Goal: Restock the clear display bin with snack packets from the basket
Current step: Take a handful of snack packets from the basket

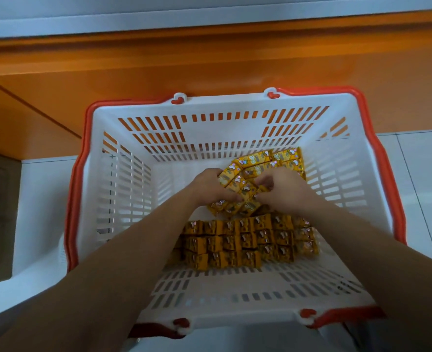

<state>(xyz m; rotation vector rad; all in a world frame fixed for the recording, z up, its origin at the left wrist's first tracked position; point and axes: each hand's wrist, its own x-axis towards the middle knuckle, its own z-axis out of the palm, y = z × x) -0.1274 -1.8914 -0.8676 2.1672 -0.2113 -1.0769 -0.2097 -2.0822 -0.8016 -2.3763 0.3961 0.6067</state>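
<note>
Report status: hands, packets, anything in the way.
Left hand and right hand both grip a packet bunch inside basket. More packets lie beneath. No obstruction seen; bin not in view.

The print on the yellow snack packets (237, 240) is too blurred to read. The left hand (210, 186) and right hand (284, 193) cover part of the packets they grip; both forearms (123, 262) run off the near edge.
</note>
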